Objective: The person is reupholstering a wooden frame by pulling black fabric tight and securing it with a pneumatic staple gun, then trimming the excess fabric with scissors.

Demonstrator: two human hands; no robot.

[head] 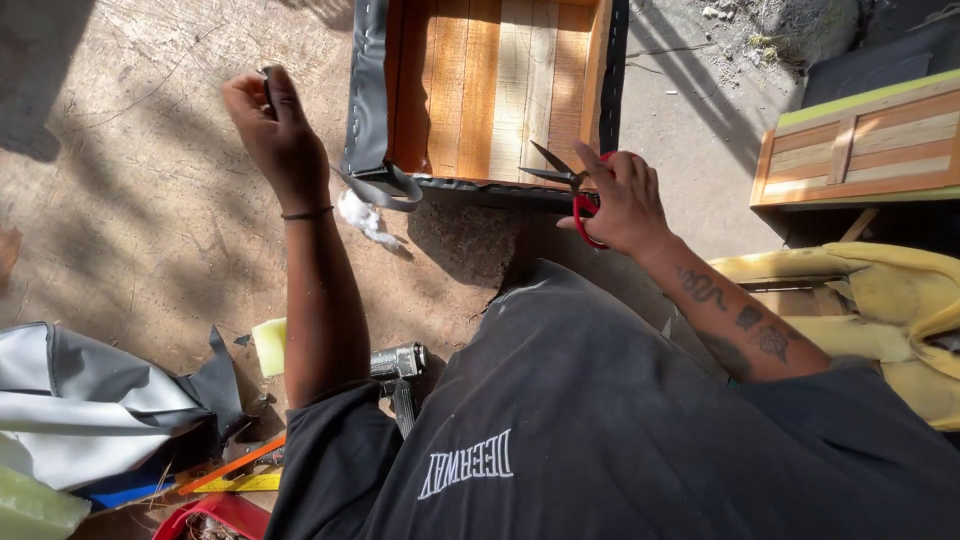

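Gripping a pair of red-handled scissors (pixel 563 183), the right hand (pixel 625 205) has its fingers threaded through the loops and clenched, with the dark blades parted and pointing left along the near edge of a wooden frame (pixel 500 85). That frame lies open side up on the concrete floor (pixel 140 200), its slats bare inside and its rim wrapped in grey vinyl covering (pixel 368 90), which looks fastened along the left rail. The blades sit just at the near rail, where the covering folds over, so the cut would follow that edge closely.

The left hand (pixel 275 125) is raised well left of the frame, pinched shut on the end of a loose vinyl strip (pixel 385 187) that seems to run down to the frame's near left corner; pulling it out sideways keeps it taut and away from the wood. Where strip meets fingers is small and dark, so the exact hold is hard to read.

A white scrap of stuffing (pixel 365 218) lies on the floor just beside that corner. Near the person's left elbow rest a pneumatic stapler (pixel 398 372), a yellow foam block (pixel 268 346) and folded grey fabric (pixel 80 400). On the right, a second wooden panel (pixel 860 150) and yellow foam padding (pixel 880 310) crowd that side. Open floor lies mainly to the left, beyond the raised hand.
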